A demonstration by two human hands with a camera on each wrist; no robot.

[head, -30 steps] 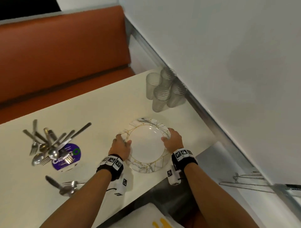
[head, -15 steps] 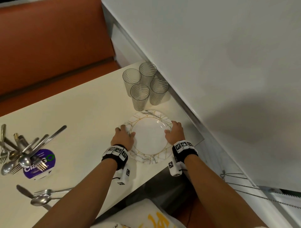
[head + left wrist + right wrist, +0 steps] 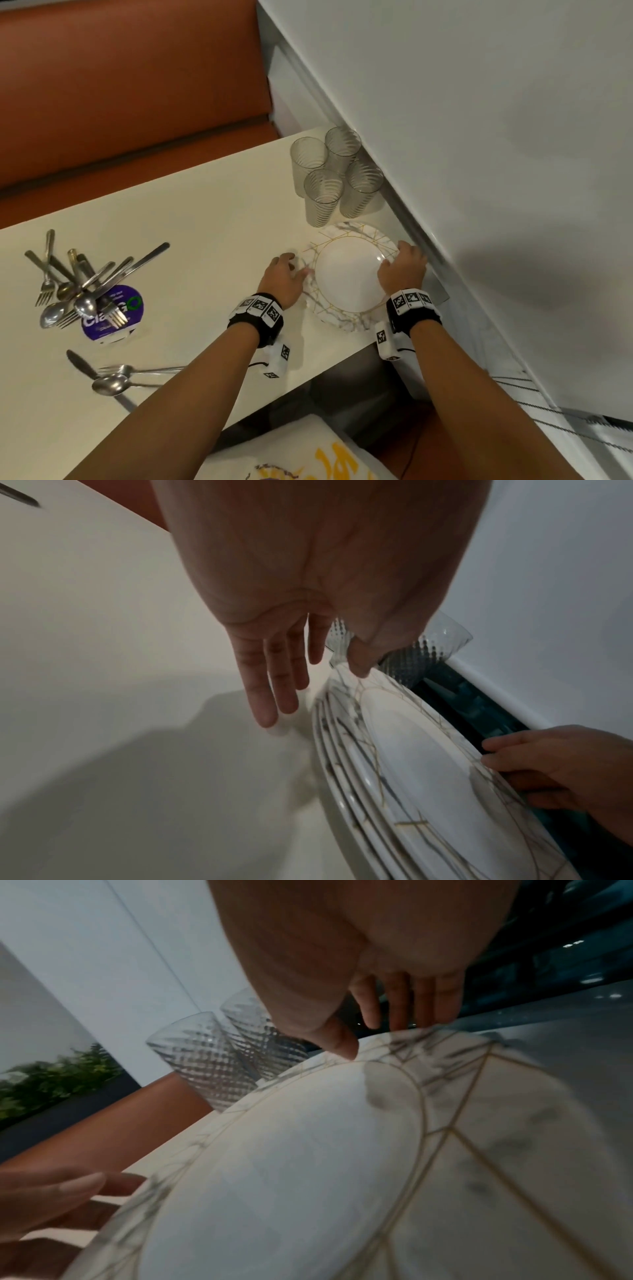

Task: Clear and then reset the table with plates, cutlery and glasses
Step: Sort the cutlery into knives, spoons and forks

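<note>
A stack of marble-patterned plates [image 3: 346, 277] with gold lines lies on the cream table [image 3: 205, 246] near its right edge. My right hand [image 3: 394, 260] grips the stack's far right rim, thumb on top and fingers curled over the edge [image 3: 373, 1034]. My left hand [image 3: 291, 270] is beside the left rim with straight fingers [image 3: 270, 704] over the table; its thumb touches the rim. Several ribbed glasses [image 3: 335, 174] stand just behind the plates, against the wall. The left wrist view shows the stacked plates [image 3: 428, 777] edge on. In the right wrist view, the top plate [image 3: 308, 1164] fills the frame.
A pile of forks, spoons and knives [image 3: 82, 284] lies on a purple round label [image 3: 116, 315] at the left. A separate knife, fork and spoon [image 3: 109, 377] lie nearer the front edge. An orange bench [image 3: 130, 85] runs behind; a white wall [image 3: 479, 137] borders the right.
The plate stack has slid toward the glasses and the wall. My left hand has let go of the rim and straightened its fingers; the right hand still grips.
</note>
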